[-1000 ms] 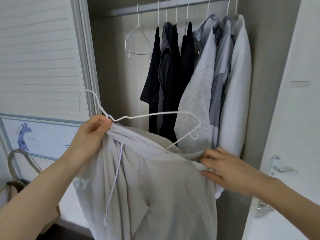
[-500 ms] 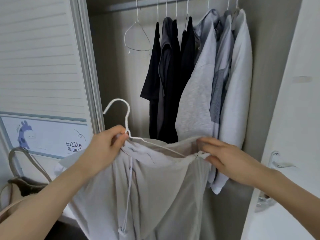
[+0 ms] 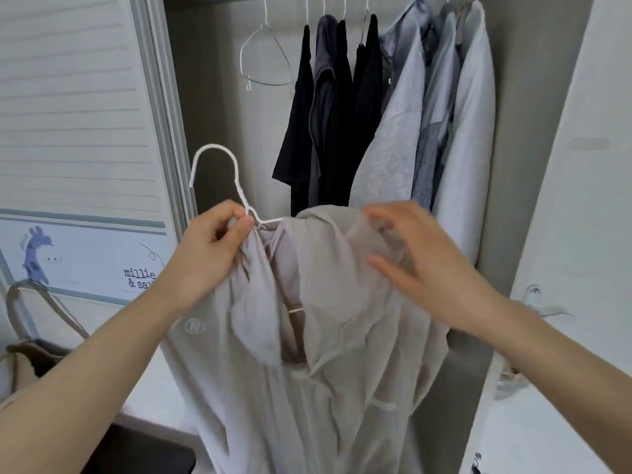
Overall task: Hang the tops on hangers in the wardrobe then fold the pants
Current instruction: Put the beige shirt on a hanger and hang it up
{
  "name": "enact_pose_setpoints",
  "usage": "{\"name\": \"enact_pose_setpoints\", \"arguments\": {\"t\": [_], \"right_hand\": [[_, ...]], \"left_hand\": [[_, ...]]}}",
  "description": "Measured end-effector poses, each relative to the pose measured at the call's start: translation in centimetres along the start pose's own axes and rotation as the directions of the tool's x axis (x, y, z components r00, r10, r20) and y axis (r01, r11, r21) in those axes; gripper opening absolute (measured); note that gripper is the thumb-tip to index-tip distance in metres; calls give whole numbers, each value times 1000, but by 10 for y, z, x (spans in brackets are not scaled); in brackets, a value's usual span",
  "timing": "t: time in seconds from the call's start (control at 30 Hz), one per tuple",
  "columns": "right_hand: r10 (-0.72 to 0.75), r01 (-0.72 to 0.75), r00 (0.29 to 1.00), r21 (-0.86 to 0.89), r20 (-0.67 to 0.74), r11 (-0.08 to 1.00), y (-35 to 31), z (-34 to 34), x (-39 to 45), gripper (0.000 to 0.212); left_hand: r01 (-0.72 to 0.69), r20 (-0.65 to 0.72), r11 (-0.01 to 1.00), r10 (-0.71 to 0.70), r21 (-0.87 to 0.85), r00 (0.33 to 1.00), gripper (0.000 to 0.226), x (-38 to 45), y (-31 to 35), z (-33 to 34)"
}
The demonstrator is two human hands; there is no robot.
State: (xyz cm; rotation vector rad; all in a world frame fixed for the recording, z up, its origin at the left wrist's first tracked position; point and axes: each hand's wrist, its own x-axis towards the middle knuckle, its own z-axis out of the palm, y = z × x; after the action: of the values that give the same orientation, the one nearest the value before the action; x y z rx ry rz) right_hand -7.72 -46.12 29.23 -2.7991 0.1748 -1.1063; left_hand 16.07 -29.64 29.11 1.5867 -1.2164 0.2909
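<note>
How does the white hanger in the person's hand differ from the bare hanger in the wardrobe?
The white hanger is gripped at its neck by the left hand; the bare hanger hangs up in the wardrobe, untouched. The white hanger carries a beige top; the bare hanger carries nothing. The white hanger is white; the bare hanger looks metallic grey. Both are thin wire.

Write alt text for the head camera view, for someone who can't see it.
A person's left hand pinches the neck of a white hanger that carries a light grey top, while the right hand works the fabric at its shoulder. Behind, dark and grey clothes and an empty hanger hang in the open wardrobe.
</note>
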Motion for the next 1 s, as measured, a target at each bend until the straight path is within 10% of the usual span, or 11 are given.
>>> {"name": "enact_pose_setpoints", "arguments": {"t": [0.13, 0.43, 0.67, 1.0], "right_hand": [[277, -262, 927, -92, 253, 961, 36, 17, 12, 39], [167, -292, 928, 370, 334, 882, 16, 36, 33, 38], [346, -439, 898, 610, 273, 659, 43, 11, 28, 26], [193, -297, 919, 280, 344, 913, 57, 1, 30, 36]], "left_hand": [[-8, 76, 1000, 9, -23, 997, 17, -1, 2, 0], [-104, 325, 994, 112, -43, 939, 15, -6, 6, 29], [127, 194, 991, -115, -51, 974, 11, -10, -35, -15], [306, -100, 917, -340, -256, 935, 21, 0, -44, -36]]}}
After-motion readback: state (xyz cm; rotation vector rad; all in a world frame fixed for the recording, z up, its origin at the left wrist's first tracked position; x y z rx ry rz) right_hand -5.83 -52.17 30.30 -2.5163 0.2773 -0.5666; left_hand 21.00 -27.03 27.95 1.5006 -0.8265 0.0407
